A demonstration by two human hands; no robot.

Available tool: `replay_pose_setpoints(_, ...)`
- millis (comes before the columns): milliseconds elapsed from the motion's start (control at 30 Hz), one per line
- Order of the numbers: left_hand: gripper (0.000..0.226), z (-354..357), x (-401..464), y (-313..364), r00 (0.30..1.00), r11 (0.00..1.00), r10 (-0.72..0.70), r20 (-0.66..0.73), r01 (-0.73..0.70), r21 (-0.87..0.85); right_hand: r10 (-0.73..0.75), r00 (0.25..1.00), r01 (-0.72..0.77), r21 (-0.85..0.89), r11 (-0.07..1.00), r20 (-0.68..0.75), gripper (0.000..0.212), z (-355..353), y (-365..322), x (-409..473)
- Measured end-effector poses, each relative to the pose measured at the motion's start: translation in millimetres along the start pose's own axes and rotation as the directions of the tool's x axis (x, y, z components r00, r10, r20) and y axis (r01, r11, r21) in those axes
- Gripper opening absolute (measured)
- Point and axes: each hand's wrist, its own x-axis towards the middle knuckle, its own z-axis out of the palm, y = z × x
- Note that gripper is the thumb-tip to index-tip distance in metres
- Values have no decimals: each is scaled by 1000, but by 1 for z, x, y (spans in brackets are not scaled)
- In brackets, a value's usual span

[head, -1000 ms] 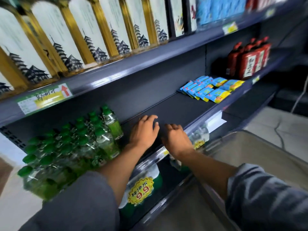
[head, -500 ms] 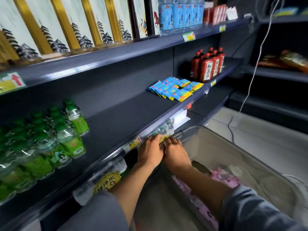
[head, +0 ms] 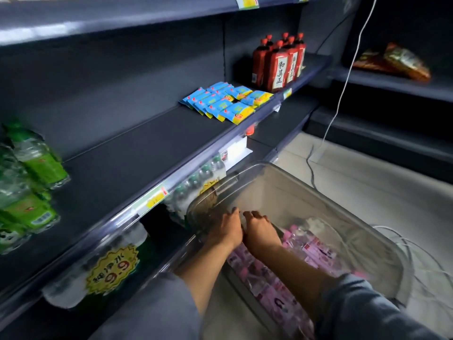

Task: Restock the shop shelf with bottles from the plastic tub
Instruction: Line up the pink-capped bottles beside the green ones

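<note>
A clear plastic tub [head: 306,182] stands on the floor at lower right, holding several pink-labelled bottles [head: 316,251] lying on their sides. My left hand [head: 226,229] and my right hand [head: 259,231] reach side by side down into the tub, fingers together, just above the bottles. I cannot see anything held in either hand. The dark shelf [head: 137,153] in front of me has green-labelled bottles [head: 31,173] standing at its left end and a wide bare stretch in its middle.
Blue and yellow packets [head: 228,104] and red bottles [head: 279,62] sit further right on the same shelf. Shrink-wrapped water packs [head: 110,263] fill the shelf below. White cables [head: 343,89] hang and trail over the tiled floor to the right of the tub.
Both hands have left the shelf, dropped past its front edge and gone down into the tub. My view has swung right and down toward the tub.
</note>
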Motion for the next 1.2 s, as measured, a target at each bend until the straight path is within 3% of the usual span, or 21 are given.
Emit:
replay_pose_setpoints(300, 47, 38, 43, -5, 944, 949, -254, 208, 202, 242, 65, 979, -65, -7, 998, 191, 38, 50, 20, 34)
replay_pose_setpoints(600, 58, 61, 62, -21, 859, 919, -394, 327, 362, 156, 140, 931, -160, 31, 987, 337, 33, 69, 35, 54)
replay_pose_setpoints(733, 56, 67, 70, -17, 805, 883, -468, 365, 414, 220, 157, 902, -198, 62, 978, 401, 35, 74, 45, 63)
replay_pose_setpoints(1000, 52, 86, 86, -28, 698, 804, -570, 434, 364, 471, 144, 883, -238, 162, 957, 446, 37, 91, 55, 75)
replay_pose_setpoints(1133, 47, 119, 112, -60, 640, 785, -585, 497, 294, 546, 157, 875, -281, 217, 935, 458, 45, 94, 54, 80)
replay_pose_setpoints(1200, 44, 111, 108, -55, 648, 809, -557, 520, 282, 515, 162, 876, -283, 214, 935, 454, 43, 97, 55, 81)
